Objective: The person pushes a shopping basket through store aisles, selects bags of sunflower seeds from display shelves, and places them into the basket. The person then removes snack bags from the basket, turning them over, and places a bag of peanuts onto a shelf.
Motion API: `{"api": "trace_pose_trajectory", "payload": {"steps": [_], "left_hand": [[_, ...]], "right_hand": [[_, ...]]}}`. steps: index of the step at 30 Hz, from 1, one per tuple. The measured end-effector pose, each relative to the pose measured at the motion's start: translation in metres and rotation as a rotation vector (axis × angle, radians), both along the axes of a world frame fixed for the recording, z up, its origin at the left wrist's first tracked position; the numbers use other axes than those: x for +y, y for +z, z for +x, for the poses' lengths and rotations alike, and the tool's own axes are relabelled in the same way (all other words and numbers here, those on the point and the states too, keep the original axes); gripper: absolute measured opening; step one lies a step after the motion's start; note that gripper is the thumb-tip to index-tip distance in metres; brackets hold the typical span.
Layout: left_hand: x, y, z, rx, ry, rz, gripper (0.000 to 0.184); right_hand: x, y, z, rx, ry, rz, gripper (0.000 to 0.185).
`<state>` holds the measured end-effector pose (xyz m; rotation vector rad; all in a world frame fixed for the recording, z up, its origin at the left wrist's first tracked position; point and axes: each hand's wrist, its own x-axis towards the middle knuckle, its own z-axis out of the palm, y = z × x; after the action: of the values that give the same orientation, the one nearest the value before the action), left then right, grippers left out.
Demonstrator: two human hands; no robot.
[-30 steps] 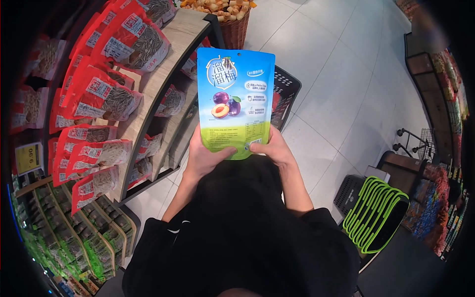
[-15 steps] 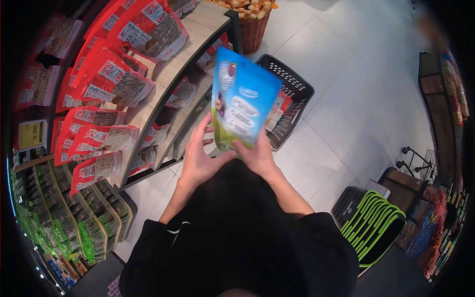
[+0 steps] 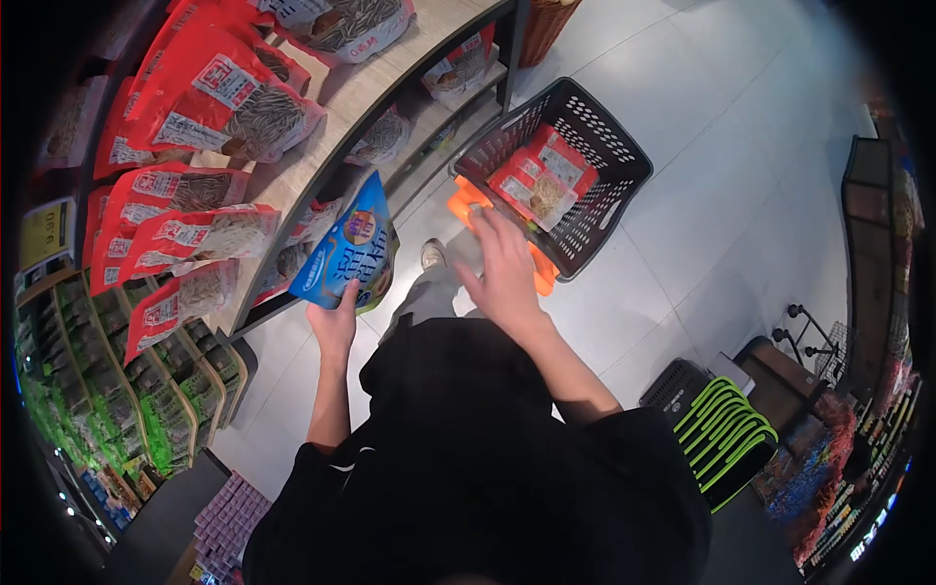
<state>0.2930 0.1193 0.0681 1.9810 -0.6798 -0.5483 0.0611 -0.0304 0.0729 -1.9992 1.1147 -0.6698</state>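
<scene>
A blue and green pouch (image 3: 353, 244) is gripped at its lower edge by my left hand (image 3: 336, 314), beside the shelf. My right hand (image 3: 502, 268) is empty, fingers apart, just over the orange handle (image 3: 542, 271) of a black shopping basket (image 3: 614, 210); whether it touches the handle I cannot tell. Inside the basket lies a red and clear bag (image 3: 544, 175). The basket sits on the tiled floor in front of me.
Red bags of seeds (image 3: 229, 97) fill the wooden shelf (image 3: 336, 107) at left, with green packets (image 3: 107, 390) below. Stacked baskets with green handles (image 3: 726, 429) stand at right, near a wire cart (image 3: 829, 356). A wicker basket (image 3: 548, 29) is at the top.
The pouch has turned over and moved left and down in my left hand. My right hand has let go of it and moved to the basket handle. More of the shopping basket shows.
</scene>
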Motion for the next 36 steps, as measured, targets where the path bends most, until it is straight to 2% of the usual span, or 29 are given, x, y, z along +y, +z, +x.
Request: {"api": "trace_pose_trajectory", "payload": {"steps": [2,4,6,7,10,11,15,16,17,18,20,21,22,23,25,27,29,30,32,36], "left_hand": [[0.011,-0.031,0.026,-0.141,-0.15,0.35,0.022],[0.022,-0.082,0.051,-0.18,-0.222,0.434,0.028],[0.024,-0.133,0.071,-0.199,-0.355,0.706,0.034],[0.021,-0.165,0.081,-0.185,-0.374,0.715,0.034],[0.024,-0.259,0.104,-0.128,-0.295,0.717,0.038],[0.031,-0.307,0.115,-0.107,-0.273,0.746,0.036],[0.025,-0.395,0.135,0.028,-0.304,0.716,0.037],[0.015,-0.406,0.138,-0.039,-0.275,0.832,0.037],[0.009,-0.423,0.142,-0.108,-0.251,0.95,0.038],[0.013,-0.455,0.15,-0.109,-0.27,0.963,0.038],[0.031,-0.535,0.173,-0.264,-0.121,0.942,0.039],[0.037,-0.559,0.185,-0.144,0.004,0.733,0.043],[0.01,-0.537,0.178,-0.148,0.102,0.81,0.043],[0.011,-0.56,0.187,0.106,0.232,0.665,0.04],[0.011,-0.604,0.217,0.324,0.376,0.603,0.036],[0.03,-0.68,0.273,0.725,0.589,0.254,0.048],[0.016,-0.673,0.282,0.793,0.639,0.269,0.049],[0.013,-0.668,0.284,0.801,0.638,0.29,0.05],[0.014,-0.666,0.29,0.789,0.638,0.317,0.052],[0.02,-0.649,0.29,0.699,0.61,0.419,0.056]], "right_hand": [[-0.006,-0.02,0.0,0.098,-0.005,0.04,0.063],[-0.009,-0.037,0.005,0.199,-0.019,0.083,0.062],[-0.009,-0.053,0.012,0.481,-0.053,0.243,0.057],[-0.007,-0.06,0.016,0.463,-0.092,0.085,0.053],[-0.005,-0.069,0.024,0.509,-0.183,0.076,0.049],[-0.008,-0.07,0.028,0.528,-0.183,0.094,0.049],[-0.003,-0.079,0.038,0.655,-0.247,0.073,0.049],[-0.001,-0.089,0.037,0.623,-0.251,-0.03,0.05],[-0.003,-0.086,0.04,0.598,-0.247,0.037,0.049],[-0.003,-0.088,0.042,0.582,-0.249,0.024,0.049],[0.001,-0.097,0.041,0.57,-0.292,0.008,0.048],[0.003,-0.1,0.042,0.579,-0.297,-0.008,0.048],[0.003,-0.101,0.043,0.587,-0.298,-0.026,0.048],[0.004,-0.1,0.045,0.661,-0.303,-0.012,0.049],[0.01,-0.105,0.044,0.679,-0.347,-0.034,0.055],[0.008,-0.102,0.043,0.704,-0.293,-0.06,0.054],[0.008,-0.107,0.04,0.728,-0.199,-0.165,0.052],[0.01,-0.103,0.039,0.738,-0.205,-0.093,0.052],[0.023,-0.111,0.058,0.902,-0.482,-0.159,0.058],[0.022,-0.11,0.055,0.883,-0.464,-0.156,0.057]]}}
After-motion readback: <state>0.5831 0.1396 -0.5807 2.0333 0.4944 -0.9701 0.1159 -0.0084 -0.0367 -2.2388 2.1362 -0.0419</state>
